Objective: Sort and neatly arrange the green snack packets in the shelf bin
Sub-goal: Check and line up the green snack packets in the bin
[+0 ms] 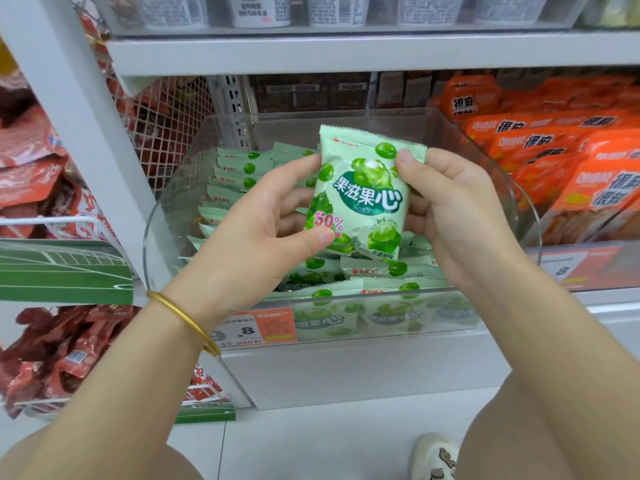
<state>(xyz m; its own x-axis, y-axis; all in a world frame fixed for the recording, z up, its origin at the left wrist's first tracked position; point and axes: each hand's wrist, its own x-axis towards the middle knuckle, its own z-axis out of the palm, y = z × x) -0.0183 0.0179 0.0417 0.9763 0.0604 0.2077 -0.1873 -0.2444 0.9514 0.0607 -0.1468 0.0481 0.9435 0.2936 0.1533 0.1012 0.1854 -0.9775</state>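
Note:
A green snack packet (360, 192) with grape pictures is held upright above a clear plastic shelf bin (346, 114). My left hand (263, 233) pinches its lower left edge, thumb on the front and fingers behind. My right hand (450, 209) pinches its upper right corner, thumb near the top seam. Inside the bin, several more green packets stand in a row along the left side (235, 171), and others lie loosely along the front (374, 271). The held packet and my hands hide the middle of the bin.
Orange snack packets (561, 150) fill the bin to the right. Red packets (31, 168) hang on racks to the left, behind a white shelf post (90, 140). A shelf (346, 50) with cups overhangs. An orange price tag (263, 327) sits on the bin front.

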